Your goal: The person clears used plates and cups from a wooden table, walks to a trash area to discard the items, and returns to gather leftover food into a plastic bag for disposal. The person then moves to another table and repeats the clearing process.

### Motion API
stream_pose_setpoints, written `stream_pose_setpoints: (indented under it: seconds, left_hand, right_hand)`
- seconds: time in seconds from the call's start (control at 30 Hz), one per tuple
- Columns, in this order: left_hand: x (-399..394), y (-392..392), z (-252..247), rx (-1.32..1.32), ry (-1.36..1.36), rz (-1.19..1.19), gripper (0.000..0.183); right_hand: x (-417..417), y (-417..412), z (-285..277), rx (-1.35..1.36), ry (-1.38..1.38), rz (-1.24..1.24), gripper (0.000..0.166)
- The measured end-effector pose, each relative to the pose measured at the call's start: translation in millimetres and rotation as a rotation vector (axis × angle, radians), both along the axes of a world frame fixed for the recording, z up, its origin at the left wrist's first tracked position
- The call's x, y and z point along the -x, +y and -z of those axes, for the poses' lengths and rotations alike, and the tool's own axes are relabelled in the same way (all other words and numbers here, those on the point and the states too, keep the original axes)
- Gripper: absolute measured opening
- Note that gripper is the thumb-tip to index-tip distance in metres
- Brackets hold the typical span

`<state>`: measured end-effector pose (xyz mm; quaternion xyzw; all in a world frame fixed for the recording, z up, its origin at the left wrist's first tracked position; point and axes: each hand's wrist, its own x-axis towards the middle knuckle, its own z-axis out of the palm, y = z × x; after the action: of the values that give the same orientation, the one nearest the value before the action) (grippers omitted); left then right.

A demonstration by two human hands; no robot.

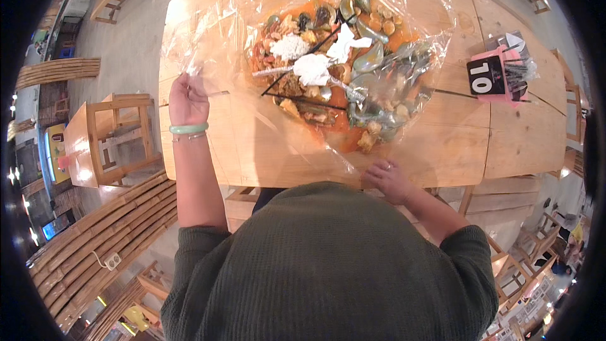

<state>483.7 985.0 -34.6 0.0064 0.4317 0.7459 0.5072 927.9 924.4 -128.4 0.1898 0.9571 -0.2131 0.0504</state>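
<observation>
A clear plastic sheet [279,151] lies spread over the wooden table before me, its edges crumpled and partly raised. On it is a heap of seafood shells and leftovers [293,90] in orange sauce, with green mussel shells [369,59] on the right. Crumpled white tissues [312,68], some white rice [289,47] and black straws or sticks [307,100] rest on the heap. My left hand [189,99], wearing a green bangle, pinches the sheet's left edge. At the table's near edge, my right hand [387,181] has its fingers curled on the sheet's near edge.
A pink holder [513,76] with a black number sign stands on the right of the wooden table [516,142]. Wooden stools [118,137] and a bamboo bench [109,241] with a power socket [112,260] are at the left. Farther off at the lower right are people and more furniture.
</observation>
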Motion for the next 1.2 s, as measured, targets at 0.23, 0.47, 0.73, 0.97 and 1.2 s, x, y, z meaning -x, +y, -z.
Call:
stream_pose_setpoints:
  seconds: [0.23,0.47,0.73,0.97,1.2]
  left_hand:
    - [28.1,14.7,20.1,0.026,-0.035,-0.070,0.011]
    - [33.4,13.1,20.7,0.002,-0.119,-0.028,0.013]
    - [40.6,-23.8,19.0,0.112,0.115,0.010,0.009]
    - [-75.0,17.9,-8.4,0.011,0.572,0.287,0.019]
    - [-197.8,55.7,41.5,-0.078,1.603,0.603,0.019]
  right_hand:
    - [-1.3,0.5,15.2,-0.064,0.097,0.133,0.032]
    - [0.3,-17.4,24.4,-0.076,0.297,0.501,0.024]
    - [-11.4,21.7,11.5,-0.163,0.222,0.558,0.009]
    - [60.5,156.8,-77.8,-0.320,0.506,0.439,0.005]
    - [109.2,203.4,-67.4,-0.058,0.523,0.348,0.008]
